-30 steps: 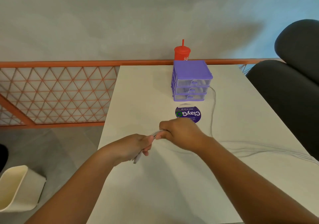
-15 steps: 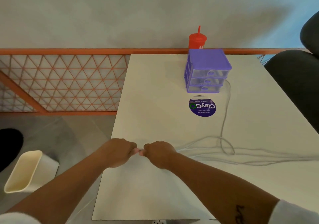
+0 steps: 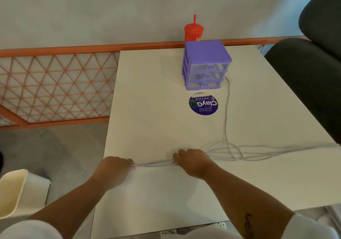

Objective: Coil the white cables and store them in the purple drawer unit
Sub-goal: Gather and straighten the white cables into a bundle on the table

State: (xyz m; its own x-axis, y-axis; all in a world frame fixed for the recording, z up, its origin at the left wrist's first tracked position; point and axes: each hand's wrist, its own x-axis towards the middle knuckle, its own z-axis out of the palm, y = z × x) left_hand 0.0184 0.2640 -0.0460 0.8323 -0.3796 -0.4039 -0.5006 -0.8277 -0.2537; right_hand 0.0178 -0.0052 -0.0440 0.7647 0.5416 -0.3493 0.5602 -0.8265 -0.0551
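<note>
Left hand [image 3: 115, 166] and right hand [image 3: 191, 160] pulled apart, white cables [image 3: 153, 163] now stretched between

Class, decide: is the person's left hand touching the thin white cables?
Touching. In the head view the left hand grips the thin white cables, whose strands run straight into its fist.

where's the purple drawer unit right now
In the head view, the purple drawer unit stands at the far edge of the table, right of centre, just in front of the red cup and behind the round purple sticker.
</note>
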